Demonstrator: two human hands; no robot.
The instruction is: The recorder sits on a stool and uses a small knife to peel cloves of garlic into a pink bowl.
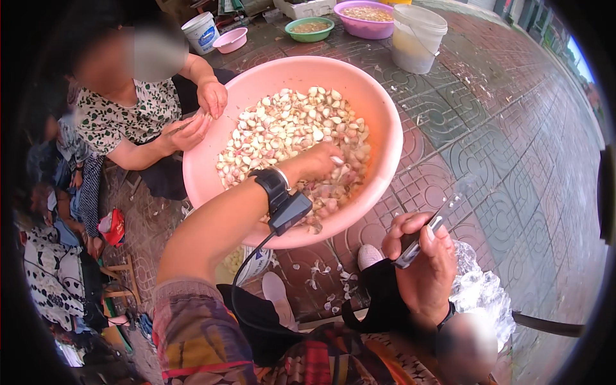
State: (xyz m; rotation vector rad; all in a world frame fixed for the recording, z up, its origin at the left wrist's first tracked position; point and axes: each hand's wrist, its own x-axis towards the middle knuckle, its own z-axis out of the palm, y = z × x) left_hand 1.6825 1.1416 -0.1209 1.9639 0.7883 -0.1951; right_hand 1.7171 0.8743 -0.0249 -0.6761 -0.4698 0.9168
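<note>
A large pink basin (385, 138) full of garlic cloves (282, 131) stands before me. Inside it, on the right, my left hand (317, 162) dips among the cloves with its fingers curled down. The fingertips are partly hidden, so what they hold cannot be made out. A black band with a small dark box (292, 213) and a cable is on that wrist. My right hand (427, 263), right of the basin, is closed around a small knife (436, 223). Its blade points up and away and looks blurred.
Across the basin's left side, a person's hands (196, 125) pinch something small. A white bucket (256, 263) with pale cloves sits partly under the basin near my feet. Behind are a lidded white bucket (417, 42), a purple basin (366, 27) and a green basin (309, 37). Clear plastic (478, 292) lies at right.
</note>
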